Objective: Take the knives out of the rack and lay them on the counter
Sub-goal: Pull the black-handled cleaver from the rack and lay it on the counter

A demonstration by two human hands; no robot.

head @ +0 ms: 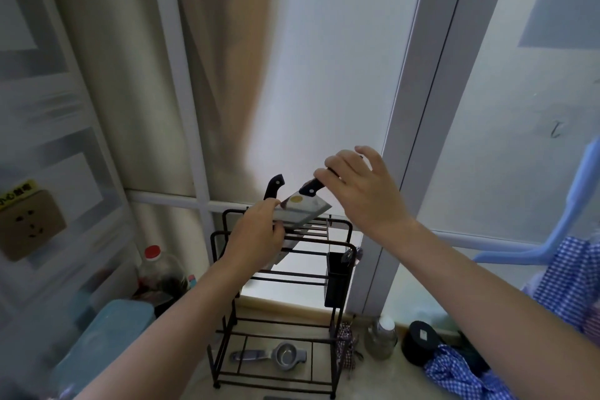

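A black wire rack (337, 273) stands on the counter by the window. My right hand (363, 191) grips the black handle of a cleaver (305, 209), whose wide blade with a round gold sticker is tilted above the rack's top slots. My left hand (256, 234) rests on the rack's top with its fingertips touching the blade's left edge. A second knife (274, 187) with a black handle still stands in the rack behind my left hand; its blade is hidden.
A metal strainer spoon (272, 355) lies on the rack's bottom shelf. A red-capped bottle (159, 269) and a teal box (107, 334) stand left of the rack. A glass jar (383, 334), a black round tin (420, 344) and blue checked cloth (467, 373) lie to the right.
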